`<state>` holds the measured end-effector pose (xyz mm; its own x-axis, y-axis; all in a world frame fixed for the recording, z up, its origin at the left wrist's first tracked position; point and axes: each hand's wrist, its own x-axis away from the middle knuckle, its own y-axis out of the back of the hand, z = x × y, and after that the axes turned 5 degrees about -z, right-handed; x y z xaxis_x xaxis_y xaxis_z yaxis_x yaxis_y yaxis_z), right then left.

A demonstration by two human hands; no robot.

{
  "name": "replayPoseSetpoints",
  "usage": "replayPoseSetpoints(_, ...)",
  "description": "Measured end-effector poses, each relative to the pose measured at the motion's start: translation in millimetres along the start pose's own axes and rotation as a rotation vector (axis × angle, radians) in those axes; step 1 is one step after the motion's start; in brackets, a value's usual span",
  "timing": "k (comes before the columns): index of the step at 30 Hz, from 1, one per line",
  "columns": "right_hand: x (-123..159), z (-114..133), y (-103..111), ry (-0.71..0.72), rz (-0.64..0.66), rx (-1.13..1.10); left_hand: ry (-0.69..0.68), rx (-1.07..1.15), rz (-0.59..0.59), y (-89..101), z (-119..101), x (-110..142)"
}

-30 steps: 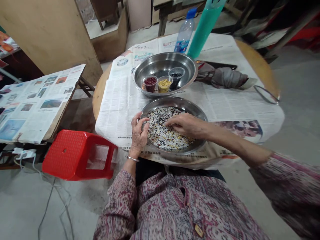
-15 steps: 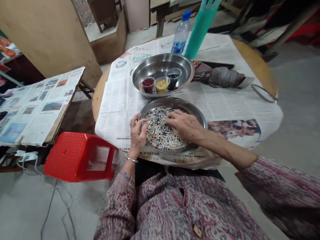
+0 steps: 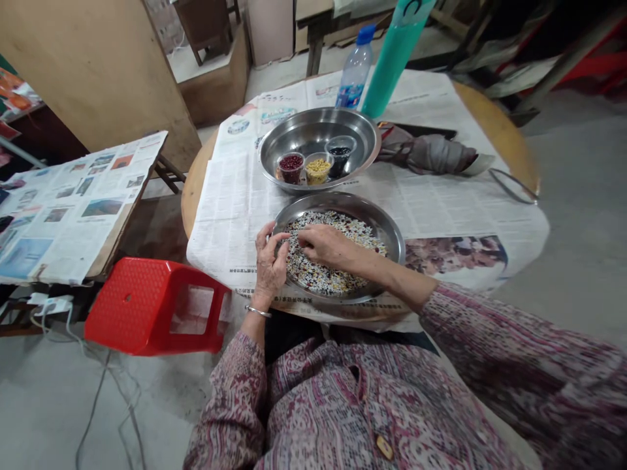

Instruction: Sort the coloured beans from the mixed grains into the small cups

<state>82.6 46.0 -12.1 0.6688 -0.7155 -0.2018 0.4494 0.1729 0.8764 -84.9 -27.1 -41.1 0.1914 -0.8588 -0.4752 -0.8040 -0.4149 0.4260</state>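
A round steel basin [image 3: 392,225] holds a layer of mixed grains [image 3: 337,277], mostly white with black, yellow and dark red ones among them. My left hand [image 3: 270,264] rests at the basin's left rim, thumb and fingers apart, with the fingertips over the edge. Across the grains reaches my right hand [image 3: 326,247], fingers curled down and pinched at the left part of the layer; whatever lies between the fingertips is hidden. Behind stands a deeper steel bowl [image 3: 277,140] with three clear cups: dark red beans [image 3: 290,163], yellow grains [image 3: 318,168] and black grains [image 3: 341,151].
Newspaper [image 3: 225,215] covers the round table. Towards the back stand a clear bottle [image 3: 353,72] with a blue cap and a tall green bottle [image 3: 394,62]. A grey cloth bundle [image 3: 435,150] lies right of the bowl. A red stool [image 3: 151,303] is on the left.
My right hand has moved left across the grains, from the upper middle of the basin towards my left hand. My left hand stays at the rim.
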Motion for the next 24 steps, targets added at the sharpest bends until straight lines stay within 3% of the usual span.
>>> replayPoseSetpoints(4, 19.7, -5.5, 13.5, -0.026, 0.125, -0.199, -0.001, 0.005, 0.006, 0.4, 0.0, 1.0)
replayPoseSetpoints(8, 56.7, -11.3, 20.6, 0.082, 0.154, -0.168, -0.001, 0.019, 0.001, 0.7, -0.2, 1.5)
replayPoseSetpoints(13, 85.5, -15.6, 26.0, 0.109, -0.008, 0.022, 0.001, 0.005, 0.006, -0.2, 1.3, 1.1)
replayPoseSetpoints(20, 90.7, -21.6, 33.4, -0.113, -0.173, 0.077, -0.103, -0.085, -0.044, 4.9, 1.2, 0.1)
replayPoseSetpoints(22, 91.8, -24.7, 32.1, -0.15, -0.193, 0.076, -0.178, -0.196, -0.004, 10.5, -8.0, -2.6)
replayPoseSetpoints(24, 93.1, -28.5, 29.9, -0.149, -0.195, 0.044, -0.271, -0.275, 0.137, 14.4, -19.8, -6.5)
